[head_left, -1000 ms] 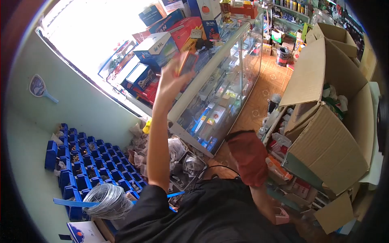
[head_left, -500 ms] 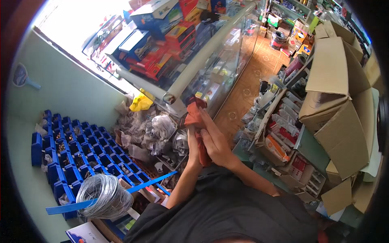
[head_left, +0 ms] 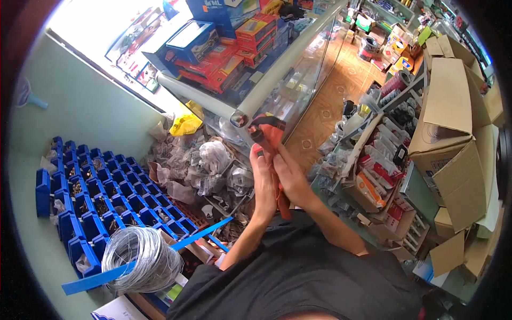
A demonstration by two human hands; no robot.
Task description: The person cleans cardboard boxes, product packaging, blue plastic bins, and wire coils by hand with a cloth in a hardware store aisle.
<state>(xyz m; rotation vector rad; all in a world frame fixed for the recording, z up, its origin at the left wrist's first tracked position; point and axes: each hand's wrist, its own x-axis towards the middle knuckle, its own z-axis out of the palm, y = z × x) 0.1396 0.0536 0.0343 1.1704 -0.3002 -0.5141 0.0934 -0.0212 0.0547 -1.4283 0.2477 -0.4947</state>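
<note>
The red cloth (head_left: 274, 136) is held in front of the black shirt (head_left: 298, 261), near the tabletop (head_left: 290, 61); the left hand (head_left: 263, 178) and right hand (head_left: 292, 182) are closed against it, seemingly so that both sides are steadied.

Near left, a round silvery wire coil (head_left: 141, 258) sits before rectangular blue plastic bins (head_left: 109, 194); over there, red rectangular cardboard boxes (head_left: 216, 64) lie on a long glass counter (head_left: 290, 61), left of that brown cardboard box (head_left: 445, 98).
</note>
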